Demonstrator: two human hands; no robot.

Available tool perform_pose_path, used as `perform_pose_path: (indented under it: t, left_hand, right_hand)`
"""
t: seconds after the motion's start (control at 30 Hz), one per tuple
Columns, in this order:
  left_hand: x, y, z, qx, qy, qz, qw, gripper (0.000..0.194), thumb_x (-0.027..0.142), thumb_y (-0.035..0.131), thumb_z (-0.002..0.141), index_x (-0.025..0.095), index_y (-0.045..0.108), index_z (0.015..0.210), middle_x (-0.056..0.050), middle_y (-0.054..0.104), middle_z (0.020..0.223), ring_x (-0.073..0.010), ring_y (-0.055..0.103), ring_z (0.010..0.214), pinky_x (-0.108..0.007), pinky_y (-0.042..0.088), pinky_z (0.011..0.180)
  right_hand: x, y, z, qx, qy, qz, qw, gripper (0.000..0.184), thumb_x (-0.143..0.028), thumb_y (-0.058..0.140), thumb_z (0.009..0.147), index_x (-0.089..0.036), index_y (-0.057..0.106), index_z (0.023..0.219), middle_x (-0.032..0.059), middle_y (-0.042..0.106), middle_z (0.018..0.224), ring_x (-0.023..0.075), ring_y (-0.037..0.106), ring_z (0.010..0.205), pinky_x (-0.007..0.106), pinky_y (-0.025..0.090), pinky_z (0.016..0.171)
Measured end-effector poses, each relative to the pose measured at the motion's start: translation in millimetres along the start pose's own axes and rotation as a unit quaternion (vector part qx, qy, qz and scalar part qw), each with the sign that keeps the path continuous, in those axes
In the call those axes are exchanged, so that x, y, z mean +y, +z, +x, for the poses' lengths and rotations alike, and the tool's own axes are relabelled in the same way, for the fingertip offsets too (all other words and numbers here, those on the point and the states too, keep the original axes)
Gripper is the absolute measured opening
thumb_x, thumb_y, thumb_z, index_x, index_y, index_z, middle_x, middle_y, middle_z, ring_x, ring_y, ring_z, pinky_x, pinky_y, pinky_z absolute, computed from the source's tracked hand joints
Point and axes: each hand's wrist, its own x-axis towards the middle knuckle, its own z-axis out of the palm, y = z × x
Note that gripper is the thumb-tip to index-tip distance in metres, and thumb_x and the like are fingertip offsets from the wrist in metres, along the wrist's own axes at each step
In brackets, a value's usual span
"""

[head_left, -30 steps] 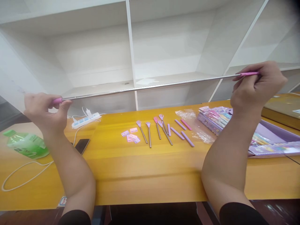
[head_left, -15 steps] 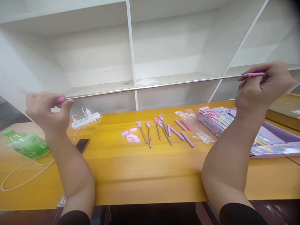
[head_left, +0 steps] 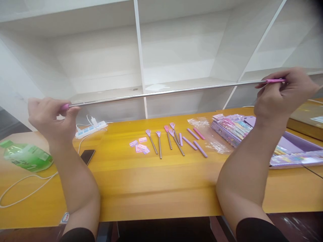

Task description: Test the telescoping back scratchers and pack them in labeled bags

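A long, thin back scratcher (head_left: 161,92) with a telescopic metal rod is drawn out above the table, rising slightly to the right. My left hand (head_left: 51,116) is closed on its pink left end, which the fingers mostly hide. Its pink right end is gripped in my right hand (head_left: 287,92). Below the rod lie several shorter back scratchers (head_left: 158,144) with purple or pink hand-shaped heads. Purple and pink handle sleeves (head_left: 200,149) lie to their right, and small printed cards (head_left: 142,149) to their left.
Clear plastic wrappers (head_left: 218,147) and a purple patterned box (head_left: 224,132) of packaged items lie on the right. Toward the left are a power strip (head_left: 91,130), a phone (head_left: 87,156), a white cable and a green bottle (head_left: 26,156). White shelving (head_left: 143,67) stands behind the table (head_left: 156,188).
Both hands keep their hold on the stretched-out back scratcher, almost still. The view has shifted very slightly, and the things on the table lie as before.
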Motion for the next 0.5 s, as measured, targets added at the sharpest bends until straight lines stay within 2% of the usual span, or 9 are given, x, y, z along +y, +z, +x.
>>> perform_pose_path:
  t: [0.07, 0.17, 0.33, 0.5]
  left_hand:
    - [0.5, -0.8, 0.2, 0.001, -0.001, -0.001, 1.000, 0.073, 0.095, 0.062, 0.082, 0.025, 0.062, 0.063, -0.003, 0.047, 0.054, -0.0224, 0.038, 0.074, -0.041, 0.036, 0.076]
    - [0.5, -1.1, -0.2, -0.005, 0.001, -0.003, 1.000, 0.070, 0.092, 0.064, 0.083, 0.024, 0.063, 0.065, -0.004, 0.048, 0.056, -0.0223, 0.038, 0.075, -0.041, 0.038, 0.079]
    - [5.2, 0.9, -1.1, -0.005, 0.008, -0.001, 1.000, 0.072, 0.093, 0.060, 0.085, 0.024, 0.063, 0.065, -0.003, 0.050, 0.056, -0.0202, 0.037, 0.070, -0.043, 0.040, 0.083]
    - [5.0, -1.4, 1.0, -0.001, 0.009, 0.008, 1.000, 0.078, 0.098, 0.055, 0.084, 0.024, 0.063, 0.063, -0.004, 0.048, 0.053, -0.0214, 0.037, 0.071, -0.039, 0.034, 0.074]
  right_hand:
    - [-1.4, 0.0, 0.1, 0.011, -0.011, 0.025, 1.000, 0.037, 0.012, 0.042, 0.071, -0.020, 0.061, 0.078, 0.0006, 0.059, 0.064, 0.0169, 0.072, 0.067, 0.029, 0.052, 0.064]
    - [-0.6, -0.8, 0.5, 0.013, 0.006, 0.008, 1.000, 0.037, 0.010, 0.041, 0.070, -0.021, 0.061, 0.077, 0.0012, 0.059, 0.065, 0.0173, 0.071, 0.067, 0.030, 0.052, 0.065]
    - [4.3, -1.6, -0.4, 0.025, -0.002, 0.027, 0.999, 0.036, 0.010, 0.043, 0.070, -0.019, 0.063, 0.076, 0.0013, 0.059, 0.065, 0.0172, 0.069, 0.065, 0.031, 0.051, 0.064]
    - [7.5, -1.9, -0.6, 0.028, -0.002, 0.034, 0.999, 0.035, 0.008, 0.042, 0.071, -0.020, 0.060, 0.077, 0.0008, 0.057, 0.066, 0.0170, 0.068, 0.065, 0.031, 0.050, 0.063]
